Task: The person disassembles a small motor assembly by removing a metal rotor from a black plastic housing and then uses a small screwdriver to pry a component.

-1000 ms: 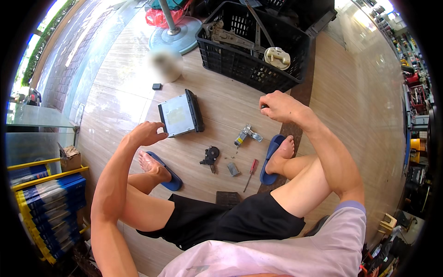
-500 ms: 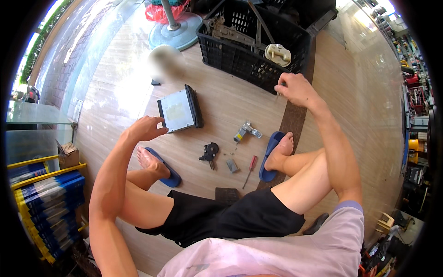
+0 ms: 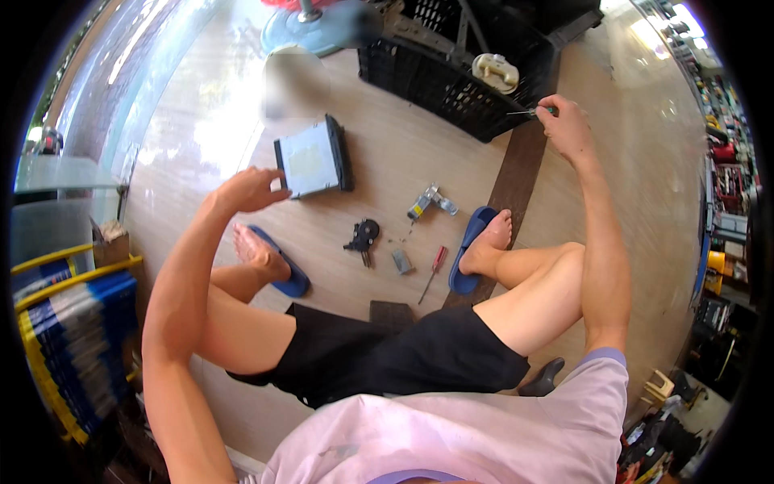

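My right hand (image 3: 567, 129) pinches a thin screwdriver (image 3: 521, 112) with a bit of green handle showing; its shaft points left, beside the black crate's corner. On the floor at left of centre sits a silver boxy unit (image 3: 310, 161) with a black front panel, like a car stereo. My left hand (image 3: 256, 190) is at its near left corner, fingers apart; whether the fingertips touch it I cannot tell. Between my feet lie a black round-headed part (image 3: 364, 234), a silver metal part with a yellow label (image 3: 430, 202), a small grey block (image 3: 401, 260) and a red-handled screwdriver (image 3: 434, 273).
A black plastic crate (image 3: 427, 87) at the far side holds metal parts and a cream round part (image 3: 495, 73). Left of it stands a round pale-blue base (image 3: 282, 34) with a pole. A yellow rack (image 3: 76, 280) with blue packs is at left; crowded shelves (image 3: 730, 218) line the right.
My right hand has moved right, away from the crate's corner, and the screwdriver in it now shows clearly. The left hand stays by the silver unit. The whole view has shifted slightly.
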The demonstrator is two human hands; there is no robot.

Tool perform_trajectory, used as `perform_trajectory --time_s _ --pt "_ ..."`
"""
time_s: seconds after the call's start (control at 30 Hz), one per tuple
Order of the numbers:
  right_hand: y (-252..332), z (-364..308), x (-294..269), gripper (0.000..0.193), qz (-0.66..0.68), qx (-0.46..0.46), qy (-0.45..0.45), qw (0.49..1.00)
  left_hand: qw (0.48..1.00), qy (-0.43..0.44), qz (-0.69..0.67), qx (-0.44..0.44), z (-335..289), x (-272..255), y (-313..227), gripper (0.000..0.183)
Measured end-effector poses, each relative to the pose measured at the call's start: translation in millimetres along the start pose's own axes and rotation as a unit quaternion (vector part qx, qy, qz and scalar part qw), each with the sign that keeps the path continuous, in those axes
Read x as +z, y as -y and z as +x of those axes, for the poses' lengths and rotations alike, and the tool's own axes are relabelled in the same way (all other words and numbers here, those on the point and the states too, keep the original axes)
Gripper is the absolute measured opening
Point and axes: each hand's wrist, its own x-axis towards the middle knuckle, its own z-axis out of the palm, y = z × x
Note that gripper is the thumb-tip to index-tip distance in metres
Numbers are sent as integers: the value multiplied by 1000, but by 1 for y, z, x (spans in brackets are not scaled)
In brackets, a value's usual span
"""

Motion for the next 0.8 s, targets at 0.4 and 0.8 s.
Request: perform_trajectory --time_s 0.4,0.8 --pt "40 -22 10 28 40 -79 149 985 999 10 21 -23 -7 3 2 56" --pt "87 -43 18 19 110 -107 294 943 999 -17 35 -7 -8 10 8 57"
